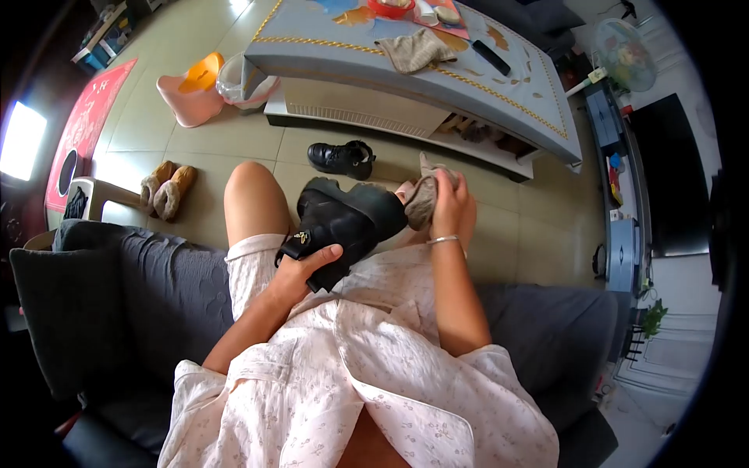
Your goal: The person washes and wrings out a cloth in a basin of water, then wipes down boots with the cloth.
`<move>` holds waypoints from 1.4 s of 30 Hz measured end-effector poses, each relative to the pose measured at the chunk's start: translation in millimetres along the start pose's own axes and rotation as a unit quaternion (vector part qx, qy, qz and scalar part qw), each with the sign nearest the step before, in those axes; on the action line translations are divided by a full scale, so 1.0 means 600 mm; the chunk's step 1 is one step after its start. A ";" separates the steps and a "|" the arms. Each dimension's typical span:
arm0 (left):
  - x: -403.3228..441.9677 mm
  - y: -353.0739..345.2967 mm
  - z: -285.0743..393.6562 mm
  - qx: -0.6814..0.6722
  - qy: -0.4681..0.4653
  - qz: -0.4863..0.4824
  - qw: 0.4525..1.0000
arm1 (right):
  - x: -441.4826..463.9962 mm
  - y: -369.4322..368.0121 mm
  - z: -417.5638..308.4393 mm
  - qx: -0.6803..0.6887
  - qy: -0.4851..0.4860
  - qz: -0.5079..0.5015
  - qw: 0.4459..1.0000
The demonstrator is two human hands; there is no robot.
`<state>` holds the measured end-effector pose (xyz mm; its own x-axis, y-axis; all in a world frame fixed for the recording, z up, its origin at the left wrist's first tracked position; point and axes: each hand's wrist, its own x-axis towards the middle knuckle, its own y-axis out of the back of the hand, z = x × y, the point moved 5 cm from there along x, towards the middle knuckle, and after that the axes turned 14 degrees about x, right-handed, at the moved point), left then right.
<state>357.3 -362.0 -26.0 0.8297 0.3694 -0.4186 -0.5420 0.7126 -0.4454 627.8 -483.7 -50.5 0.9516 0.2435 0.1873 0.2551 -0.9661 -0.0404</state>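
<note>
A black chunky-soled boot (pixel 343 222) lies tilted above my lap, its thick sole turned up and away from me. My left hand (pixel 300 269) grips it near the ankle opening, thumb on top, by a small gold-coloured ornament. Bunched in my right hand (pixel 449 204) is a grey-beige cloth (pixel 422 201), held against or close to the toe end of the sole; the exact contact is hard to see. A second black boot (pixel 342 159) rests on the tiled floor beyond, in front of the low table.
The coffee table (pixel 328 58) carries another cloth (pixel 416 51), a black remote (pixel 491 58) and a red bowl (pixel 392 8). Fur-lined brown slippers (pixel 168 189) and a pink-and-orange child's potty (pixel 191 90) stand on the left floor. I sit on a dark sofa (pixel 168 288).
</note>
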 end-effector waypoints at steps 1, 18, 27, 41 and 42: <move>0.009 0.004 0.003 0.038 -0.023 0.002 0.999 | 0.003 0.009 -0.020 0.106 -0.047 0.026 0.993; -0.002 0.061 0.102 0.173 -0.195 0.110 0.959 | -0.119 -0.137 -0.194 0.256 -0.056 -0.213 0.941; -0.045 0.086 0.018 0.198 -0.039 0.044 0.978 | -0.223 -0.134 -0.158 -0.197 0.312 -0.383 0.847; -0.088 0.101 -0.009 0.253 -0.053 0.058 0.964 | -0.148 -0.264 0.034 -0.303 0.035 -0.378 0.874; -0.092 0.106 -0.010 0.226 -0.057 0.070 0.970 | -0.135 -0.263 0.020 -0.281 0.025 -0.381 0.880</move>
<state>276.3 -340.6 -36.2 0.7755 0.5264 -0.3486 -0.5577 0.8300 0.0127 512.7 -349.9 -70.9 0.5283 0.8491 -0.0075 0.6783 -0.4167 0.6052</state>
